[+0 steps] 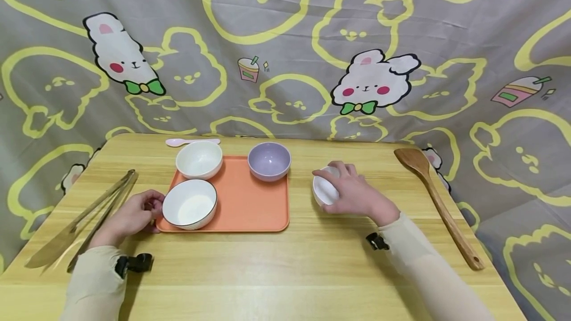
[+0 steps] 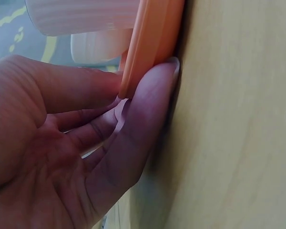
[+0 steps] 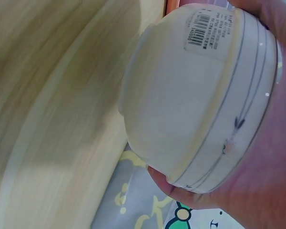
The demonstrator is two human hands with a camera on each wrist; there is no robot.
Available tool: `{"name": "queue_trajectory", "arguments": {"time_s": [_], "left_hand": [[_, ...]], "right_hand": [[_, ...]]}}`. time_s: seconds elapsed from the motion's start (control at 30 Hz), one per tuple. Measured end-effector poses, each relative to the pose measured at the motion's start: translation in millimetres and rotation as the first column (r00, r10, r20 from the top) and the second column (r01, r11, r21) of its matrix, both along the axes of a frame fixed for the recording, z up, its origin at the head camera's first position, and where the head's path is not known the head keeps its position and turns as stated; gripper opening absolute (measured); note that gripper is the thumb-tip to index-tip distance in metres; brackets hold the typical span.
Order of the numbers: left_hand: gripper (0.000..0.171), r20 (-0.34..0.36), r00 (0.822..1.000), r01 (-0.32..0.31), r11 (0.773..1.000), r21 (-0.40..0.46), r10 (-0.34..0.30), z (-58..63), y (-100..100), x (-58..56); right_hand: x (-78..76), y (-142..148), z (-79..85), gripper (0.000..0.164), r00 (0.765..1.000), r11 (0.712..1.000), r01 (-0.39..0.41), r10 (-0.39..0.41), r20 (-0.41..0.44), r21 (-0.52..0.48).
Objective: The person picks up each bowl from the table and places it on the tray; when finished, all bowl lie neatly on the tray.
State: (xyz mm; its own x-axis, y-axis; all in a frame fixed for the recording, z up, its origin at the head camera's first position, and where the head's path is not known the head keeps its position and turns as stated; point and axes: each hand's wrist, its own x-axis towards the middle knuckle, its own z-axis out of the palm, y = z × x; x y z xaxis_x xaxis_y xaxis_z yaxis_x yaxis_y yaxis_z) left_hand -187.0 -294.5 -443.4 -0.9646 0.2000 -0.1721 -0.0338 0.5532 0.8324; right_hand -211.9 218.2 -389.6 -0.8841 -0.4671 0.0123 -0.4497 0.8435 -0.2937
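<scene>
An orange tray lies at the left middle of the table. My left hand pinches its left edge; in the left wrist view the thumb and a finger hold the tray rim from above and below. Right of the tray, my right hand grips a small white bowl across its rim from above. The right wrist view shows this bowl's outside, with thin dark lines below the rim and a barcode sticker. Its foot is close over the table.
On the tray stand a white bowl with a dark rim, a plain white bowl and a purple bowl. A pink spoon lies behind. Metal tongs lie far left, a wooden spatula far right. A patterned curtain hangs behind.
</scene>
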Motion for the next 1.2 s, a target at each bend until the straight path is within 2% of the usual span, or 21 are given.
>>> {"name": "queue_trajectory", "arguments": {"time_s": [0.3,0.6,1.2], "left_hand": [[0.026,0.017,1.000,0.026,0.999,-0.035,-0.026,2.0,1,-1.8],[0.025,0.016,1.000,0.019,0.999,-0.042,-0.018,1.4,1,-3.2],[0.027,0.035,0.999,0.011,1.000,-0.018,-0.010,0.7,1,-2.7]], "right_hand": [[14.2,-10,-0.1,0.080,0.999,0.999,-0.048,0.048,0.014,0.012],[27.2,-24,1.7,0.082,0.993,0.993,-0.116,0.117,0.035,-0.017],[31.6,-60,0.5,0.083,0.973,0.973,-0.231,0.231,0.000,-0.025]]}}
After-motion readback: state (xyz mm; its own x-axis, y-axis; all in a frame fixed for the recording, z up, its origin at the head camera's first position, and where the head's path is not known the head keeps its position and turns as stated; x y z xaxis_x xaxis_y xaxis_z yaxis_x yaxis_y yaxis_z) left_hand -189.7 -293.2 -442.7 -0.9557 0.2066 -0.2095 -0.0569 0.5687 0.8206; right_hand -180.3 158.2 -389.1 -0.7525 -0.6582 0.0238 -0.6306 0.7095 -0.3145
